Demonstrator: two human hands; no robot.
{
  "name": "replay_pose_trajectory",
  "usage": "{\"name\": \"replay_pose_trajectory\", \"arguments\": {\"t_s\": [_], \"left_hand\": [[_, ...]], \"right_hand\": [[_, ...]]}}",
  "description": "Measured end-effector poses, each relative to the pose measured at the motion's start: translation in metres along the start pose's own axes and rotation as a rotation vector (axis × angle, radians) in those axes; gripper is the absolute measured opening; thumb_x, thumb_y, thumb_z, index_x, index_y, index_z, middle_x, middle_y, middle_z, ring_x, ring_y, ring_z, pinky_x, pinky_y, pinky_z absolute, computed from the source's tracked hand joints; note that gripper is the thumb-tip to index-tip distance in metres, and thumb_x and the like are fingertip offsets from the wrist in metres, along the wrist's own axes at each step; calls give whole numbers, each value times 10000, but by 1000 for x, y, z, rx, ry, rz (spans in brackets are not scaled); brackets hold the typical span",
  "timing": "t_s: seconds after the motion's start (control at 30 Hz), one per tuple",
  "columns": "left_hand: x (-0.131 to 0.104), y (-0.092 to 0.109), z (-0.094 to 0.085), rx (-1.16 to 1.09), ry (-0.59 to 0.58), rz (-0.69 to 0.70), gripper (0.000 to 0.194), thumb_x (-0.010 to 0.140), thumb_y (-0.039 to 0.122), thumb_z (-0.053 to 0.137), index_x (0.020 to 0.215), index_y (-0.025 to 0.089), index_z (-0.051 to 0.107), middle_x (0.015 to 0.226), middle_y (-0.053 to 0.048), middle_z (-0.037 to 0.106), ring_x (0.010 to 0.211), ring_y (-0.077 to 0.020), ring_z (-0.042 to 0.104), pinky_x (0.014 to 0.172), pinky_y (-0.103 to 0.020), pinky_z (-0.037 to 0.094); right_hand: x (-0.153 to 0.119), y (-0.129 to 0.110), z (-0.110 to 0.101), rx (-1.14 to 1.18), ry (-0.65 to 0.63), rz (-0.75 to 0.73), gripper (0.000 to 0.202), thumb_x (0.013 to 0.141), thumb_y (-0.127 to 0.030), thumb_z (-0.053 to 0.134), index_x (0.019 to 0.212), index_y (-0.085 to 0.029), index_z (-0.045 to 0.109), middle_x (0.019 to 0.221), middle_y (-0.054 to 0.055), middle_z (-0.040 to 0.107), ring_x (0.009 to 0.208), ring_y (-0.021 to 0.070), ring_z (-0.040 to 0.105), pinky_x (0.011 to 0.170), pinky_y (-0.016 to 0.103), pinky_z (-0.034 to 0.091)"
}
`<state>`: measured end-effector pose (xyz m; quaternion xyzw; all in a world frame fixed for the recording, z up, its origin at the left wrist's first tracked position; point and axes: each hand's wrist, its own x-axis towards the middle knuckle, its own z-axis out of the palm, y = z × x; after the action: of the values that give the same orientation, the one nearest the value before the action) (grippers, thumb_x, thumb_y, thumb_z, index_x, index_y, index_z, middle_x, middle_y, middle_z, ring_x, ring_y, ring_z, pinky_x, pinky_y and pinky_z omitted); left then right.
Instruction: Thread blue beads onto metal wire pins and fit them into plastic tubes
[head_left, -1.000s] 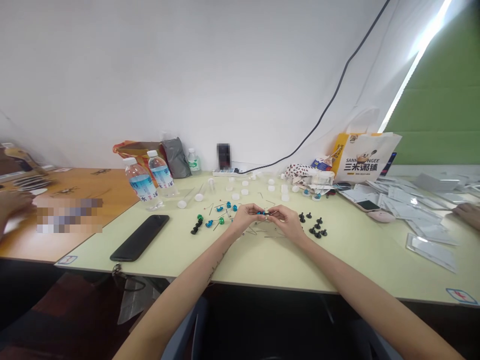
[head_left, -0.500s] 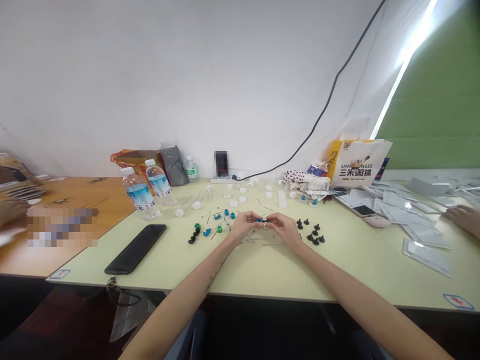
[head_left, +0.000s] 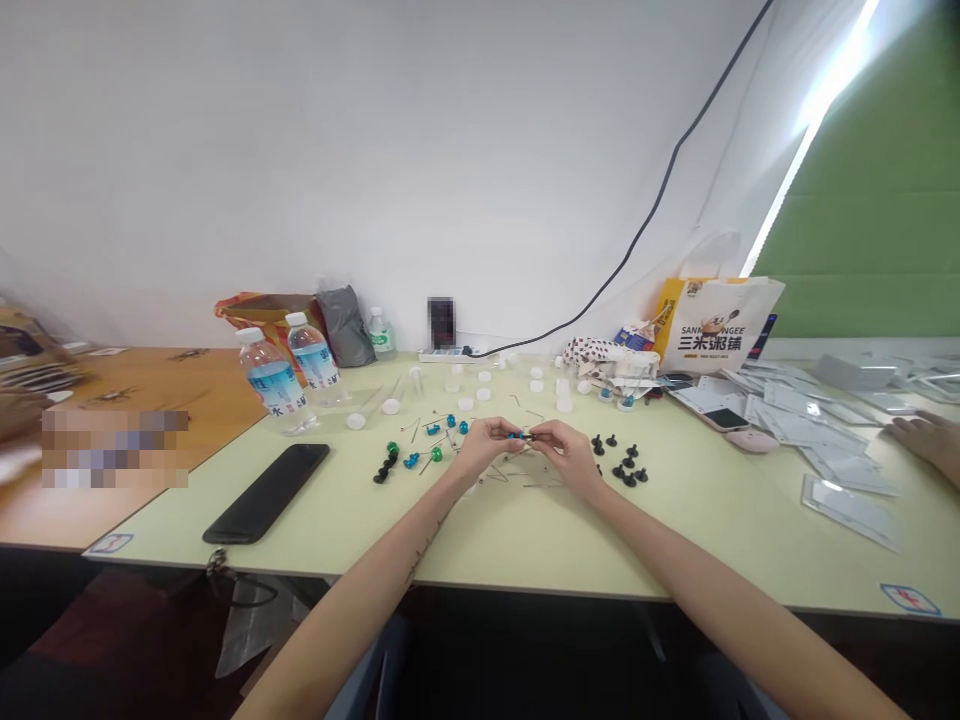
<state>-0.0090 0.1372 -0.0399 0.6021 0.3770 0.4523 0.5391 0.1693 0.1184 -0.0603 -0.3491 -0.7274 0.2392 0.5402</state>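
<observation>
Blue bead piece [head_left: 517,436]: held above the pale green table [head_left: 525,530], pinched between both hands at the table's middle. Left hand [head_left: 484,447]: fingertips closed on the piece's left end. Right hand [head_left: 568,452]: fingertips closed on its right end, where a thin dark pin shows. Loose blue and green beads [head_left: 431,445] lie just left of the hands; black pegs [head_left: 622,462] lie just right. A black phone [head_left: 267,479] lies farther left, near two water bottles [head_left: 289,375]. Another person's hand [head_left: 926,440] rests on the clear sleeves [head_left: 832,440] at the far right
</observation>
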Motion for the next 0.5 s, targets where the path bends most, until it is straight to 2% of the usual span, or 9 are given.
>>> {"name": "replay_pose_trajectory", "arguments": {"t_s": [0.5], "left_hand": [[-2,3,1,17,19,-8,266,560,240,759,770,119,648,689,-54,675,655,-154,626,676,-276,488]], "right_hand": [[0,1,1,-6,5,-1,158,811,-297,553,915,-201,623,872,55,630,793,173,636,764,337,540]]}}
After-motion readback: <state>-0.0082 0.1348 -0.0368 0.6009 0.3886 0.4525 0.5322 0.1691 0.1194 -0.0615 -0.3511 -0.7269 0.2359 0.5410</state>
